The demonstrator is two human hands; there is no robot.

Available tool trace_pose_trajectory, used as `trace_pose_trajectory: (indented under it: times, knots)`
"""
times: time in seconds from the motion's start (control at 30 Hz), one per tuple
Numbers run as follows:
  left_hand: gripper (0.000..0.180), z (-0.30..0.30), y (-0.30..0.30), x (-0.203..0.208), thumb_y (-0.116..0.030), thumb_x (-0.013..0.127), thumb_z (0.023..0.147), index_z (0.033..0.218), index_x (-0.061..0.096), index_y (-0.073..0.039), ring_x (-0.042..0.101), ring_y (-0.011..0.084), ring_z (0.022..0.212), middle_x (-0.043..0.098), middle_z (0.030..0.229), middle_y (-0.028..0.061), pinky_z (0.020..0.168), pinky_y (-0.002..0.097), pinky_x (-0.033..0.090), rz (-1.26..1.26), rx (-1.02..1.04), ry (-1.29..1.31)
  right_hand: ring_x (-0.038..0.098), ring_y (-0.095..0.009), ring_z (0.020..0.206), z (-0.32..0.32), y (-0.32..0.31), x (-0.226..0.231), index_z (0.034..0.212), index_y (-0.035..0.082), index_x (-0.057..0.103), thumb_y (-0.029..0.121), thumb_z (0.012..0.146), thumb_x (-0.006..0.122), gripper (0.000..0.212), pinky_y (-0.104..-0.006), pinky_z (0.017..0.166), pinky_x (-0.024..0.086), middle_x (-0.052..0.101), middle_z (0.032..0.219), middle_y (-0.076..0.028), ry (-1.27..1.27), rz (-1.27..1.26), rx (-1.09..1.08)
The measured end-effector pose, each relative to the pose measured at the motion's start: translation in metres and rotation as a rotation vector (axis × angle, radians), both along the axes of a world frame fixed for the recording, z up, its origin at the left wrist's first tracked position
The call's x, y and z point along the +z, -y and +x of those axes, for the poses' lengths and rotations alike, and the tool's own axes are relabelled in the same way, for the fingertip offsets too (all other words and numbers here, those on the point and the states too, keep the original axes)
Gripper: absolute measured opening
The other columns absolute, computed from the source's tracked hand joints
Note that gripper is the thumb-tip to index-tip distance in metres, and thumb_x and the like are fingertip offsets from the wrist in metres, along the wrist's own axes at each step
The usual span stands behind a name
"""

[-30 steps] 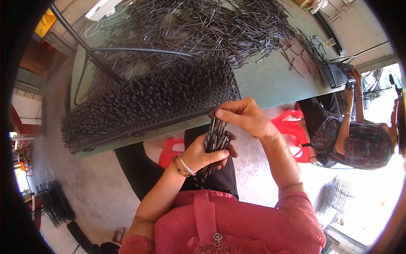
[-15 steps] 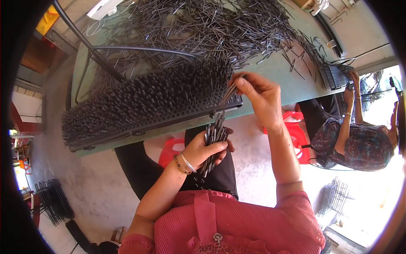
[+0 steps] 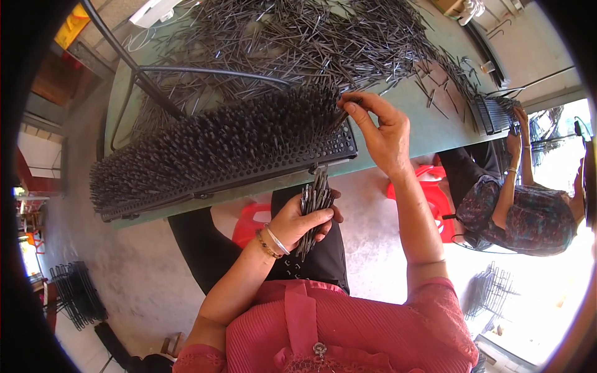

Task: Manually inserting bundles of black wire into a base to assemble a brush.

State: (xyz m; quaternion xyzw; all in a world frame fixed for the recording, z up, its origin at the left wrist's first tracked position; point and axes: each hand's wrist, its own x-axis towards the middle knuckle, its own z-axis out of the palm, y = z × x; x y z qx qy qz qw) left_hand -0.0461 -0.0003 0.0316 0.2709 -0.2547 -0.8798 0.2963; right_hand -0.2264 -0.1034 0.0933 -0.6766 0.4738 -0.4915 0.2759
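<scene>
My left hand [image 3: 305,219] is closed round a bundle of thin dark metal rods [image 3: 316,202], held below the near edge of the table. My right hand [image 3: 380,127] pinches a dark rod [image 3: 340,119] at the right end of a long black perforated rack [image 3: 249,163]. Upright rods [image 3: 211,133] stand densely packed in most of the rack's holes. Bare holes show along its near edge and at its right end. The tip of the pinched rod is lost among the standing ones, so I cannot tell whether it sits in a hole.
A large heap of loose rods [image 3: 323,40] covers the far part of the green table [image 3: 398,140]. A bent black metal frame [image 3: 140,74] rises at the left. On the right a co-worker [image 3: 516,205] handles a smaller rack [image 3: 494,112]. Red stools [image 3: 435,199] stand below.
My right hand has moved slightly up, and the rods in its fingers now reach into the rack's right end. My left hand keeps its bundle in nearly the same place.
</scene>
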Motion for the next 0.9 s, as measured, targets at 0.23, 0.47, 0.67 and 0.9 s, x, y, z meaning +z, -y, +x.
trace_pose_trajectory:
  times: [0.23,0.47,0.67,0.9]
  knots:
    - [0.039,-0.002,-0.001,0.0,-0.01,0.058,0.085,0.121,0.046,-0.002,0.049,0.0094,0.063,0.06,0.088,0.0113,0.051,0.0231,0.042,0.019,0.003,-0.001,0.061,-0.012,0.081,0.0,0.0,-0.005,0.097,-0.001,0.066,0.007,0.084,0.062,0.016,-0.0252,0.075,0.047,0.068,0.087,-0.008,0.1,0.057,0.024]
    - [0.038,-0.001,0.0,-0.002,-0.009,0.058,0.085,0.121,0.046,-0.001,0.05,0.0092,0.063,0.06,0.088,0.011,0.051,0.0228,0.042,0.01,0.003,0.007,0.062,-0.017,0.083,0.001,0.002,0.0,0.097,0.001,0.066,0.007,0.083,0.063,0.015,-0.0289,0.076,0.046,0.068,0.088,-0.008,-0.067,-0.03,0.064]
    - [0.037,-0.001,0.0,-0.002,-0.009,0.058,0.086,0.12,0.047,-0.002,0.049,0.0092,0.063,0.06,0.088,0.0107,0.051,0.0227,0.042,0.013,0.003,0.01,0.062,-0.022,0.084,0.004,-0.001,0.002,0.096,0.002,0.067,0.007,0.081,0.066,0.016,-0.0314,0.078,0.045,0.068,0.089,-0.01,-0.236,-0.144,0.073]
    - [0.037,-0.001,-0.001,-0.002,-0.009,0.058,0.086,0.12,0.046,-0.002,0.049,0.0092,0.062,0.06,0.088,0.0107,0.051,0.0228,0.041,0.006,0.008,0.009,0.062,-0.018,0.087,0.006,-0.003,0.004,0.099,0.001,0.067,0.006,0.081,0.065,0.018,-0.0292,0.08,0.046,0.068,0.09,-0.009,-0.255,-0.092,0.107]
